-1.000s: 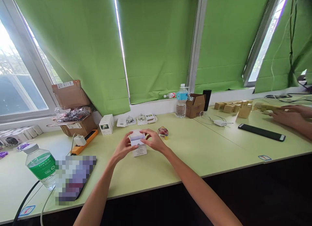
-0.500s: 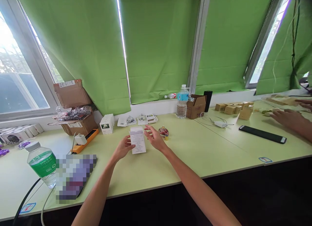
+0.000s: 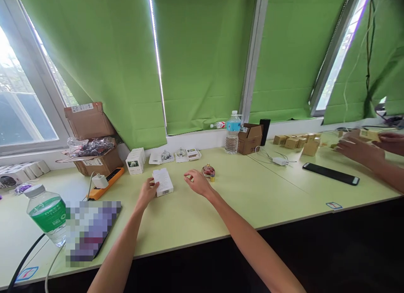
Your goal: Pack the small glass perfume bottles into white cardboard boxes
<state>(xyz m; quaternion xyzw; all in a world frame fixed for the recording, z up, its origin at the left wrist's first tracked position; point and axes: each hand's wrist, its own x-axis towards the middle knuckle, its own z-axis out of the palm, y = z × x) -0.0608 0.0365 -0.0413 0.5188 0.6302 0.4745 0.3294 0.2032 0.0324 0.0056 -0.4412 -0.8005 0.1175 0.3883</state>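
Observation:
A small white box (image 3: 163,180) with fine print on its face and a barcode on its near end lies flat or nearly flat on the table. My left hand (image 3: 147,193) grips its left edge, thumb on top. To the right, my right hand (image 3: 199,182) is apart from the box, its fingers loosely bent and nothing visible between them. Just beyond that hand sits a small round reddish glass piece (image 3: 208,171) with a gold cap, partly hidden by the fingers.
White boxes (image 3: 135,161) and clear-lidded packs (image 3: 167,156) stand at the back. On the left are an open carton (image 3: 97,161), an orange power strip (image 3: 109,184) and a green-labelled bottle (image 3: 49,215). A black phone-like slab (image 3: 330,174), tan boxes (image 3: 292,142) and another person's hands (image 3: 360,149) are at right.
The white box has tipped from upright to lying down and shifted left with my left hand. My right hand has drawn away from it and lowered.

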